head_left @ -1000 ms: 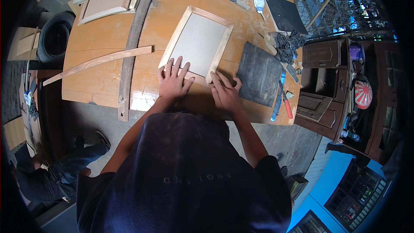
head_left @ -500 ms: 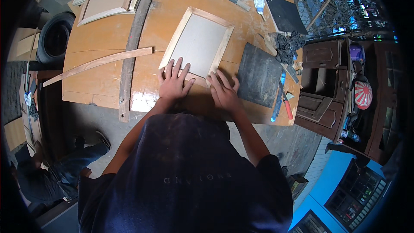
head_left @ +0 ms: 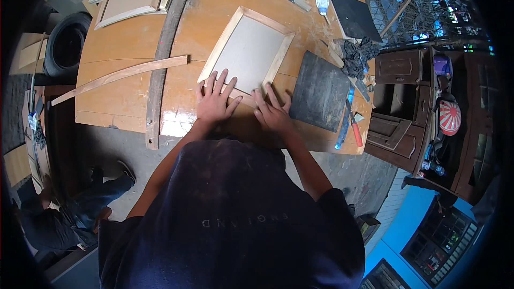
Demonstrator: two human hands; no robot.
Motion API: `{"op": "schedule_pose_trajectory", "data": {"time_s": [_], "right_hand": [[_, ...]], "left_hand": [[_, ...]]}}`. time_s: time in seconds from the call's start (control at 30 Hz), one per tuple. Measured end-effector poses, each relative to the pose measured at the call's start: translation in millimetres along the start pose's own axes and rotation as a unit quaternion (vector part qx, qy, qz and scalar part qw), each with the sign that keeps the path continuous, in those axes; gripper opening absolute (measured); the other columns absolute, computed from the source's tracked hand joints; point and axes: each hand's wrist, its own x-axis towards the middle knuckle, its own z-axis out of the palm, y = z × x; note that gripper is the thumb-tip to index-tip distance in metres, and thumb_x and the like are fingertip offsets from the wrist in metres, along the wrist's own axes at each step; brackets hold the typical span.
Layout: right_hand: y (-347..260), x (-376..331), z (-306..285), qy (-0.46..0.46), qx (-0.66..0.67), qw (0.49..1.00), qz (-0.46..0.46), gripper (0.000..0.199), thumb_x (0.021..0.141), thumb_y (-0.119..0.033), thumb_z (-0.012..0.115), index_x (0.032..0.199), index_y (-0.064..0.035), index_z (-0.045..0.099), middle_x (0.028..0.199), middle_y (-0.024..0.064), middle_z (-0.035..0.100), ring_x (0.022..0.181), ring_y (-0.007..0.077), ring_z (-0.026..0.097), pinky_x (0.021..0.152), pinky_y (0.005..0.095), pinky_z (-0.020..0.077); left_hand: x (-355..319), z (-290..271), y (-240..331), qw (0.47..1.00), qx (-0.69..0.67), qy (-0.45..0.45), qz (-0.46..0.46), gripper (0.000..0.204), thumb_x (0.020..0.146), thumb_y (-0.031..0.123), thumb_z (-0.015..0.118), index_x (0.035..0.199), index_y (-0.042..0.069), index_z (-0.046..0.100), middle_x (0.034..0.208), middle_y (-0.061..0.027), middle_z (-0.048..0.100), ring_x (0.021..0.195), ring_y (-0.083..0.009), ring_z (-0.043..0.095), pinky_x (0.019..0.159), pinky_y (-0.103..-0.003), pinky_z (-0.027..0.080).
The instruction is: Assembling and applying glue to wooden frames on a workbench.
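Wooden-framed pale rectangular panel (head_left: 250,53) is staying put on the desk (head_left: 123,96); left hand (head_left: 214,101) and right hand (head_left: 272,113) keep pressing flat, open-fingered, its six-o'clock edge.

The left hand (head_left: 214,103) is lying flat, fingers spread, on the near rail of a wood-framed panel (head_left: 251,48). The right hand (head_left: 273,113) is pressing open-palmed just beside it on the same edge. A dark slab (head_left: 319,91) is lying right of the right hand on the workbench (head_left: 123,96).
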Motion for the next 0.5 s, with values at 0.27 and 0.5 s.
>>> {"op": "schedule_pose_trajectory", "data": {"time_s": [0.27,0.5], "right_hand": [[-9,-46,-16,-0.049,0.009,0.999,0.02,0.054,0.102,-0.028,0.048,0.152,-0.0115,0.037,0.149,0.0054,0.051,0.151,0.0231,0.028,0.11,0.0672,0.0153],[-13,-4,3,0.008,0.016,0.999,0.04,0.051,0.101,-0.028,0.051,0.149,-0.0117,0.044,0.148,0.0062,0.052,0.15,0.0235,0.029,0.111,0.0661,0.0153]], "left_hand": [[-1,0,-1,1.0,0.007,0.011,-0.003,0.06,0.096,0.059,0.049,0.145,0.025,0.051,0.16,-0.0062,0.034,0.145,-0.0312,0.031,0.114,-0.056,0.02],[-2,1,1,1.0,0.002,0.016,0.002,0.06,0.096,0.059,0.049,0.145,0.025,0.051,0.161,-0.0062,0.034,0.146,-0.0314,0.03,0.114,-0.056,0.019]]}}
